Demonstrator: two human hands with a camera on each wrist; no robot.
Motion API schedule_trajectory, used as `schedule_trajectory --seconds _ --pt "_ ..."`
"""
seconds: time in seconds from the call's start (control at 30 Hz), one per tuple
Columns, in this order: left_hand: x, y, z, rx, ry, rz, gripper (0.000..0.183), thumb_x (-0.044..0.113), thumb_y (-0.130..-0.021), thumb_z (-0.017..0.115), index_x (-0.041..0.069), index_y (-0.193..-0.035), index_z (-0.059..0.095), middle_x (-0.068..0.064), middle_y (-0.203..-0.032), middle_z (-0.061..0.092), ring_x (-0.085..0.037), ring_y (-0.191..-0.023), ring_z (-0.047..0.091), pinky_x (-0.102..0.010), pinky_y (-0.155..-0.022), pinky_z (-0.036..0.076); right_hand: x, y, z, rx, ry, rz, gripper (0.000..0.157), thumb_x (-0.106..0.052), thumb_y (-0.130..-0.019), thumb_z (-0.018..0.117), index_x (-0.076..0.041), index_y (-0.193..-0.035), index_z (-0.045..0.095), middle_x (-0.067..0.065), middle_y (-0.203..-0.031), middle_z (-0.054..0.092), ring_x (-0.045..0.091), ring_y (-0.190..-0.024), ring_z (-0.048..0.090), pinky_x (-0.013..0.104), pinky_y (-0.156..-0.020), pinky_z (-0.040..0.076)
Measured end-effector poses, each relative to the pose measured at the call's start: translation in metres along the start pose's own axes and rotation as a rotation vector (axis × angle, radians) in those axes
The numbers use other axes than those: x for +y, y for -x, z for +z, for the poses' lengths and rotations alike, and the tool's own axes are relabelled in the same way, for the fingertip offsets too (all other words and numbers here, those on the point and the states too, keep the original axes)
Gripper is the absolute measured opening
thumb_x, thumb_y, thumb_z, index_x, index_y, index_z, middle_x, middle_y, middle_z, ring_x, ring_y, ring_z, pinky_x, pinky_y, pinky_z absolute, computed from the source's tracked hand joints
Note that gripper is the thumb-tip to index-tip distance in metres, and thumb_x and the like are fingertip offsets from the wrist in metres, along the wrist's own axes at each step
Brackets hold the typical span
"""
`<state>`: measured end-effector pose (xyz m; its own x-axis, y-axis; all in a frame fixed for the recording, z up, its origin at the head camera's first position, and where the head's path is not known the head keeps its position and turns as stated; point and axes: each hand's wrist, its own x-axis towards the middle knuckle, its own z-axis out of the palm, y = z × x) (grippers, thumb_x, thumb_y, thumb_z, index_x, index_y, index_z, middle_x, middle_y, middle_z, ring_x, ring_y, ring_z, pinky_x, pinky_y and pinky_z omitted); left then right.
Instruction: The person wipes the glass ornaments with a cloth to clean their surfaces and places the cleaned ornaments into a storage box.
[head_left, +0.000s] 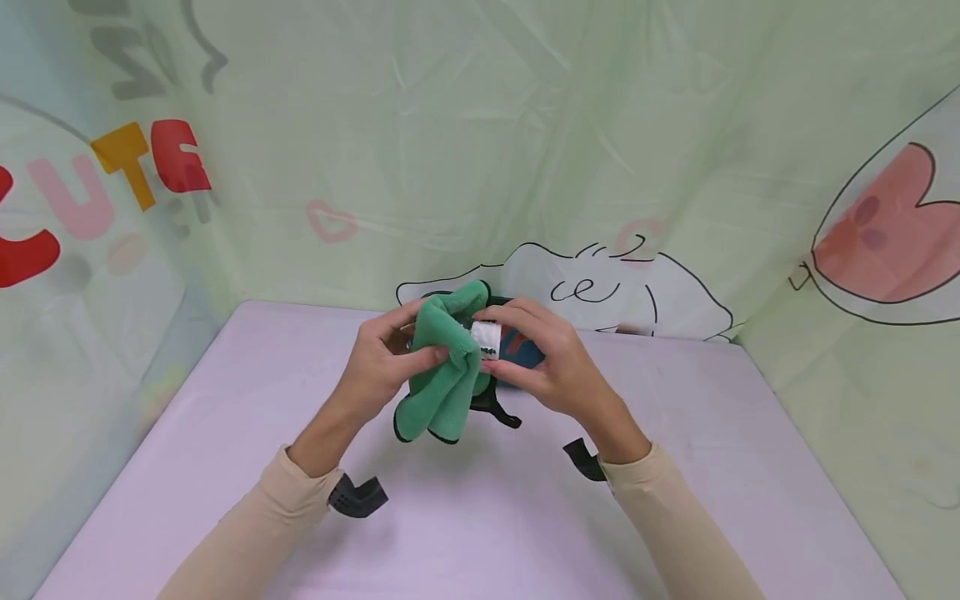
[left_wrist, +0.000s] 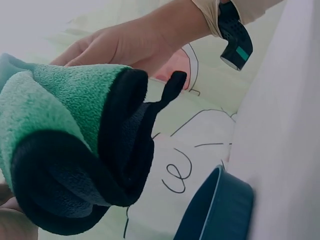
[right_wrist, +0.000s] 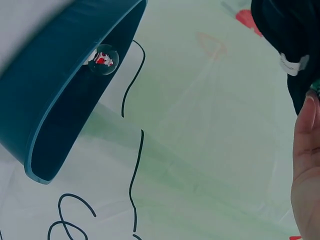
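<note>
A green plush cloth (head_left: 442, 358) with black edging hangs bunched in the air between both hands. The left hand (head_left: 378, 358) grips its left side, thumb in front. At the cloth's right side, the right hand (head_left: 551, 358) pinches the edge by a white label (head_left: 486, 337) between thumb and fingers. A black hanging loop (left_wrist: 173, 85) sticks out from the folds, and a dark underside shows in the left wrist view. Behind the hands stands a blue basin (right_wrist: 30, 100), mostly hidden in the head view.
Inside the basin's wall is a small round clear thing (right_wrist: 104, 60) with red and white marks. A pale lilac cloth covers the table (head_left: 465, 533). Printed green curtains (head_left: 480, 150) enclose its back and sides. Each wrist carries a black camera mount (head_left: 358, 497).
</note>
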<state>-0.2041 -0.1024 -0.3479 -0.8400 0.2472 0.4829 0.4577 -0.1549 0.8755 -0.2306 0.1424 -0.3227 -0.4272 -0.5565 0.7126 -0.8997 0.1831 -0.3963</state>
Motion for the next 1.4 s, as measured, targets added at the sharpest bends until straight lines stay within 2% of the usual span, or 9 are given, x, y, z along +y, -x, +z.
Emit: schedule_trajectory --seconds 0.13,0.3,0.37,0.47,0.67,0.8,0.97,1.17,1.4 --pt "-0.001 -0.001 0.0 0.014 0.039 -0.032 0.056 0.002 -0.088 0.075 0.006 -0.141 0.059 -0.01 -0.129 0.065 -0.029 -0.103 0.069 -0.037 -0.085 0.061 0.001 -0.002 0.002 0.033 0.025 -0.056 0.045 -0.039 -0.093 0.074 -0.007 -0.124 0.068 0.007 -0.111 0.065 0.016 -0.091 0.058 0.025 -0.073 0.051" --pt "-0.002 0.0 -0.001 0.042 0.012 -0.07 0.057 0.005 -0.088 0.075 0.008 -0.143 0.058 -0.012 -0.13 0.063 -0.029 -0.104 0.067 -0.035 -0.085 0.06 0.003 -0.004 0.003 0.052 0.067 -0.147 0.041 -0.012 -0.084 0.085 -0.006 -0.122 0.07 0.012 -0.112 0.063 0.02 -0.098 0.06 0.024 -0.082 0.05" --pt "-0.003 0.0 -0.002 0.044 0.0 -0.078 0.058 0.006 -0.089 0.076 0.009 -0.143 0.058 -0.012 -0.13 0.063 -0.029 -0.104 0.067 -0.034 -0.085 0.06 0.004 -0.005 0.004 0.054 0.076 -0.175 0.043 0.001 -0.081 0.083 -0.006 -0.121 0.07 0.014 -0.113 0.061 0.021 -0.098 0.061 0.024 -0.081 0.051" --pt "-0.004 0.0 -0.003 0.034 0.011 -0.082 0.059 0.005 -0.089 0.076 0.009 -0.144 0.057 -0.013 -0.132 0.062 -0.029 -0.107 0.066 -0.034 -0.087 0.06 0.005 -0.005 0.004 0.048 0.071 -0.185 0.046 0.01 -0.08 0.079 -0.005 -0.122 0.069 0.015 -0.116 0.06 0.022 -0.1 0.062 0.025 -0.079 0.051" --pt "-0.004 0.001 -0.005 0.018 0.005 -0.071 0.06 0.004 -0.089 0.077 0.009 -0.145 0.056 -0.013 -0.134 0.061 -0.028 -0.11 0.067 -0.035 -0.088 0.06 0.006 -0.004 0.002 0.031 0.024 -0.122 0.065 0.013 -0.079 0.078 0.002 -0.139 0.056 0.015 -0.12 0.059 0.022 -0.101 0.06 0.028 -0.086 0.054" --pt "-0.005 0.001 -0.004 0.014 -0.003 -0.071 0.059 0.004 -0.089 0.078 0.007 -0.144 0.057 -0.013 -0.132 0.061 -0.028 -0.107 0.068 -0.035 -0.088 0.06 0.005 -0.003 0.0 0.065 -0.025 -0.057 0.074 0.013 -0.074 0.083 0.006 -0.14 0.051 0.016 -0.121 0.062 0.022 -0.101 0.062 0.027 -0.094 0.051" --pt "-0.004 0.001 -0.002 0.0 -0.022 -0.051 0.057 0.003 -0.088 0.078 0.007 -0.142 0.058 -0.012 -0.13 0.063 -0.027 -0.105 0.067 -0.035 -0.086 0.06 0.002 -0.004 0.001 0.136 -0.063 0.033 0.07 0.012 -0.071 0.086 0.005 -0.135 0.058 0.016 -0.122 0.066 0.021 -0.104 0.065 0.027 -0.098 0.051" --pt "-0.002 0.0 0.006 -0.051 -0.096 -0.009 0.059 0.005 -0.089 0.078 0.007 -0.144 0.056 -0.012 -0.136 0.063 -0.025 -0.113 0.067 -0.038 -0.091 0.059 0.0 -0.004 0.008 0.183 -0.095 0.114 0.042 0.001 -0.082 0.082 -0.001 -0.122 0.069 0.01 -0.111 0.071 0.018 -0.101 0.065 0.029 -0.093 0.054" --pt "-0.002 0.0 0.008 -0.026 -0.119 0.005 0.059 0.0 -0.088 0.077 0.007 -0.144 0.057 -0.012 -0.137 0.062 -0.024 -0.117 0.065 -0.037 -0.094 0.058 0.0 -0.005 0.01 0.088 -0.073 0.137 0.046 0.006 -0.084 0.079 -0.002 -0.127 0.065 0.009 -0.119 0.067 0.021 -0.11 0.061 0.032 -0.1 0.051"
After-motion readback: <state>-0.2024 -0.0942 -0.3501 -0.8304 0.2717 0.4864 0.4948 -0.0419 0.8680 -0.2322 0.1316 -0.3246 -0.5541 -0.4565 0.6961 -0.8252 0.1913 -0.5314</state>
